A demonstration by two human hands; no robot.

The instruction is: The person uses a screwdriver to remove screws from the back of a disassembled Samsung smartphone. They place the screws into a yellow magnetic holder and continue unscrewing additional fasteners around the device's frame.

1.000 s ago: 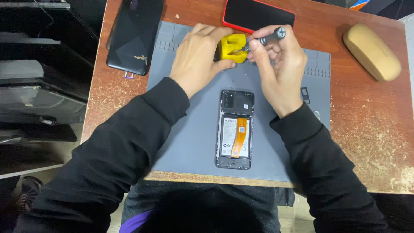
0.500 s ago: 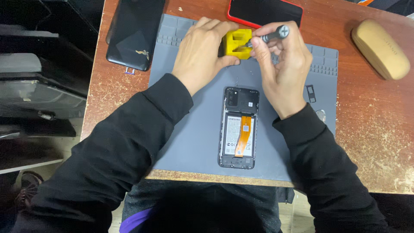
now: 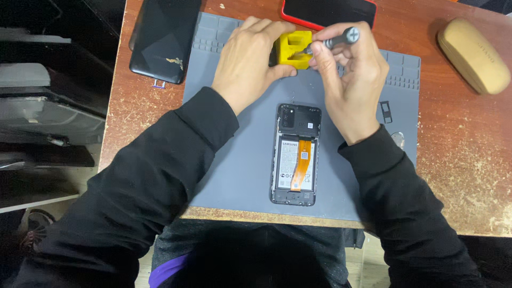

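Hands hold much as they did a moment back: our left hand (image 3: pixel 250 64) stays wrapped around the small yellow block (image 3: pixel 295 49) at the far end of the grey work mat (image 3: pixel 234 160), and our right hand (image 3: pixel 349 80) keeps its fingers pinched together on the slim metal screwdriver (image 3: pixel 333 40). What differs is slight; the view has shifted a little, while the driver's tip sits at the block's side as before, so we judge the work on the block to be ongoing rather than finished.

The block is a chunky, matte yellow cube with a square recess in its top. The screwdriver is dull grey metal with a cross-marked cap. Nearer to us on the mat lies the opened phone (image 3: pixel 296 154), back removed, showing a pale battery and an orange ribbon strip; neither hand touches it. The mat looks soft and rubbery, with moulded little compartments along its far edge. Beside it on the worn reddish-brown table (image 3: pixel 458 160) rest a glossy black back cover (image 3: pixel 165 40), a red-edged phone (image 3: pixel 328 12) and a tan, pebble-smooth case (image 3: pixel 473 56).
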